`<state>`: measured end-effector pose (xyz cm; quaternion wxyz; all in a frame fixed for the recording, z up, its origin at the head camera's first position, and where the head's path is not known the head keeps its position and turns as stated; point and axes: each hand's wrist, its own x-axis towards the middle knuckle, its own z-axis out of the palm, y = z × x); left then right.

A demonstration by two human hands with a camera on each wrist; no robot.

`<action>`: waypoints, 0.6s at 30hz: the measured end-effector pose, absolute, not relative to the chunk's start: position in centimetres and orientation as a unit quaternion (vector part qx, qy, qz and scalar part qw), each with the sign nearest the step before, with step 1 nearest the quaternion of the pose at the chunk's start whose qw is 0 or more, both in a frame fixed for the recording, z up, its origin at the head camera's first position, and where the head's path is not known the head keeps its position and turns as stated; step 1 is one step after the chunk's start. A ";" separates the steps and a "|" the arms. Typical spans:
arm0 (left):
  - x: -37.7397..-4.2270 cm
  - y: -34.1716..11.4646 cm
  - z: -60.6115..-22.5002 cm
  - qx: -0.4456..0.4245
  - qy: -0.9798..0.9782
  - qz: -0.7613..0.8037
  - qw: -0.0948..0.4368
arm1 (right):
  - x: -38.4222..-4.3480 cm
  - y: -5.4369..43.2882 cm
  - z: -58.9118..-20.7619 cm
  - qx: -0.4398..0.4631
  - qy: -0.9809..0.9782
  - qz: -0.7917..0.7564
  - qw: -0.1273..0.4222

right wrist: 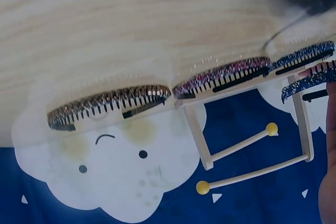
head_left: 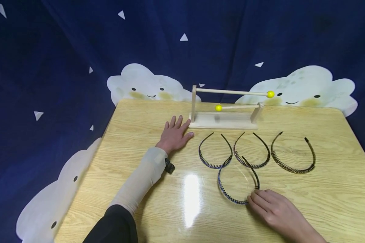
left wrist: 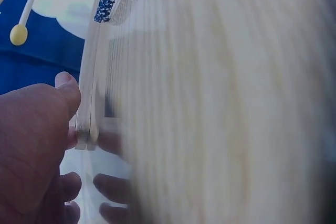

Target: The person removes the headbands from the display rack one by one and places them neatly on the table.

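My right hand (head_left: 273,209) pinches the right side of a toothed blue glitter headband (head_left: 226,194) near the table's front. Its open ends point away from me. Beyond it lie three more headbands in a row: a blue one (right wrist: 304,56), a pink-purple one (right wrist: 223,74) and a brown one (right wrist: 110,103). My left hand (head_left: 174,136) rests on the table with fingers spread. Its fingertips are at the left end of a wooden stand (head_left: 222,125), with one finger touching or nearly touching the base. In the left wrist view, the thumb (left wrist: 65,90) shows beside the stand's end.
The stand has two rods, an upper rod (head_left: 231,91) and a lower rod (head_left: 240,107), each tipped with a yellow ball. Behind the wooden table (head_left: 134,128) hangs a dark blue curtain (head_left: 158,40) with clouds and white triangles.
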<state>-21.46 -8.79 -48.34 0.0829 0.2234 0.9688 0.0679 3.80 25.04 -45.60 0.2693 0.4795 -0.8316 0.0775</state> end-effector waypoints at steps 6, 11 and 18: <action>-21.4 -8.7 -48.4 0.223 0.969 0.066 0.081 | 4.1 24.7 -46.0 0.485 -0.833 0.074 0.256; -21.4 -8.8 -48.3 0.223 0.969 0.068 0.082 | 4.3 24.8 -46.1 0.485 -0.836 0.068 0.248; -21.5 -8.8 -48.4 0.222 0.969 0.067 0.080 | 4.4 24.8 -46.2 0.487 -0.836 0.068 0.244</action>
